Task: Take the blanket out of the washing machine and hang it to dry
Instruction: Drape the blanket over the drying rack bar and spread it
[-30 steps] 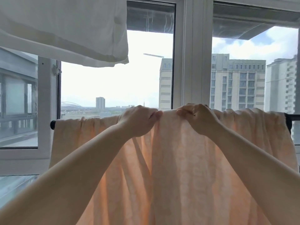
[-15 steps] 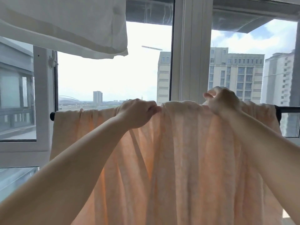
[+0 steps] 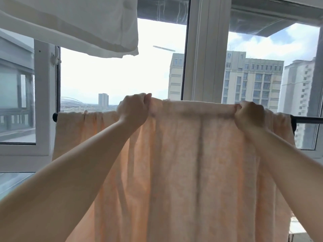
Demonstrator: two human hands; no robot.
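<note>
The peach blanket (image 3: 183,163) is draped over the dark drying rod (image 3: 307,120), hanging down toward 6 o'clock and filling most of my view. My left hand (image 3: 133,111), near 11 o'clock of centre, is clenched on the blanket's top fold; my right hand (image 3: 249,116), out at 2 o'clock, pinches the same fold, the cloth drawn fairly flat between them.

What could go wrong, I judge: beyond my left hand, toward 9 o'clock, the cloth sits bunched in gathers on the rod, and damp folds left like that would dry slowly. If I tug sideways too hard, the wet weight could slide unevenly and drag the whole blanket off one side. The rod's capped end (image 3: 55,117) lies just past the blanket's edge at 9 o'clock, so there is little spare rod there for spreading.

The rod runs across a white-framed window (image 3: 206,49), apartment blocks (image 3: 251,81) and cloudy sky beyond. A white cloth (image 3: 78,23) hangs overhead at 11 o'clock, well apart from the blanket.
</note>
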